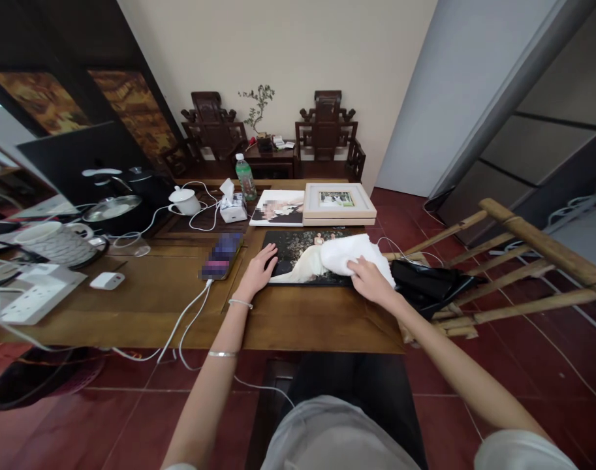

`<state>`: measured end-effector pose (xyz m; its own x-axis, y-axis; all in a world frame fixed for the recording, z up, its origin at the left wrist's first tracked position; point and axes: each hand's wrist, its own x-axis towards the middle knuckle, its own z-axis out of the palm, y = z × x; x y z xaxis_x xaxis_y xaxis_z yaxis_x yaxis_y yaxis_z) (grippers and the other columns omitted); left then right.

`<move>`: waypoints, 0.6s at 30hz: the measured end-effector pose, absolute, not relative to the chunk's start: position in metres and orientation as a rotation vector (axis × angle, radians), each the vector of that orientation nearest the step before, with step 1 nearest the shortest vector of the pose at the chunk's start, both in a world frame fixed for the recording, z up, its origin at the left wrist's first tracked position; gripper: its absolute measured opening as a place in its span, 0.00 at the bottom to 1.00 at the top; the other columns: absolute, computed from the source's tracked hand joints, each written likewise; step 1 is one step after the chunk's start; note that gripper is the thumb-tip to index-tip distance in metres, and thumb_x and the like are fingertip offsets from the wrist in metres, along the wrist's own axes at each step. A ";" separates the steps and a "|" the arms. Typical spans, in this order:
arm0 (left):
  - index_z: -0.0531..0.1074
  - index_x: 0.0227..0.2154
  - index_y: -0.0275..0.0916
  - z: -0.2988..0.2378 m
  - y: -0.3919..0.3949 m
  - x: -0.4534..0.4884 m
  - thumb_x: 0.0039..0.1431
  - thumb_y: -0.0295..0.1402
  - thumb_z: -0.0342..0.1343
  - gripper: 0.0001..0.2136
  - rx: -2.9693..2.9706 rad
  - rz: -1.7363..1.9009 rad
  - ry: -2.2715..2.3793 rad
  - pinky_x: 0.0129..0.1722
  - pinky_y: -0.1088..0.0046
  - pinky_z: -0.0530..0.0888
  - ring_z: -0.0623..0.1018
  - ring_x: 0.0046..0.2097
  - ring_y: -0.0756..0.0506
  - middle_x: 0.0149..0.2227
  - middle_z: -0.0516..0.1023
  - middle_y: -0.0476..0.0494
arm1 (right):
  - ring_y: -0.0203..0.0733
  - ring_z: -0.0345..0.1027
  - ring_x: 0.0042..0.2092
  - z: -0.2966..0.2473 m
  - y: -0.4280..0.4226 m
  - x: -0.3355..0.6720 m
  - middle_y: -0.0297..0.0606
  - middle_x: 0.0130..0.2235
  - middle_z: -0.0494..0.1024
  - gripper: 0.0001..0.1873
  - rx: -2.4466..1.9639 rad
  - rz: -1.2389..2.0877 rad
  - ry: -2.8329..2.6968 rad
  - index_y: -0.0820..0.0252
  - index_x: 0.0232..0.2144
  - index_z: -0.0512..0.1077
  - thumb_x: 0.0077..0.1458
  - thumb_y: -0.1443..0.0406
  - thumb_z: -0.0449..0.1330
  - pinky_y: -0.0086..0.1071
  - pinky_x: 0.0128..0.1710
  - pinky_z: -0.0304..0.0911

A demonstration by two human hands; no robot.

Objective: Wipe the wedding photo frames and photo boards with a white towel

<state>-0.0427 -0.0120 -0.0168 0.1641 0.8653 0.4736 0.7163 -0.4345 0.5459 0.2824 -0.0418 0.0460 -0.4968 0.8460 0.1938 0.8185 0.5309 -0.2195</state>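
A dark photo print (298, 251) lies flat on the wooden table (288, 320) in front of me. My left hand (259, 267) rests on its left edge, fingers spread flat. My right hand (369, 277) is closed on a white cloth (349, 253) that lies bunched over the print's right part. A phone (222, 256) with a white cable plugged into it lies just left of my left hand.
Behind the print lie another photo (277, 207) and a light wooden picture frame (337, 203). A tissue box (233, 207), a green bottle (245, 176), a white cup (184, 201), pots and a power strip (31, 294) fill the left. A bamboo chair (513, 274) with black fabric stands at the right.
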 end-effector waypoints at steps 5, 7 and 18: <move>0.72 0.47 0.36 -0.016 -0.014 -0.046 0.63 0.39 0.45 0.17 2.246 1.147 1.522 0.60 0.56 0.63 0.67 0.60 0.40 0.56 0.70 0.36 | 0.45 0.65 0.43 0.049 -0.083 0.282 0.42 0.39 0.75 0.15 -1.185 0.236 -2.605 0.57 0.29 0.68 0.44 0.77 0.47 0.41 0.56 0.50; 0.72 0.47 0.36 -0.016 -0.014 -0.047 0.63 0.39 0.46 0.17 2.248 1.155 1.518 0.60 0.56 0.64 0.68 0.60 0.40 0.56 0.70 0.35 | 0.45 0.66 0.41 0.051 -0.081 0.280 0.41 0.36 0.75 0.15 -1.196 0.239 -2.613 0.57 0.28 0.68 0.44 0.77 0.47 0.40 0.56 0.50; 0.71 0.49 0.35 -0.014 -0.014 -0.047 0.62 0.38 0.47 0.18 2.243 1.134 1.531 0.60 0.57 0.63 0.67 0.60 0.41 0.56 0.70 0.35 | 0.47 0.67 0.38 0.058 0.005 0.266 0.44 0.33 0.76 0.14 -1.423 0.170 -2.510 0.60 0.32 0.71 0.47 0.74 0.47 0.32 0.37 0.54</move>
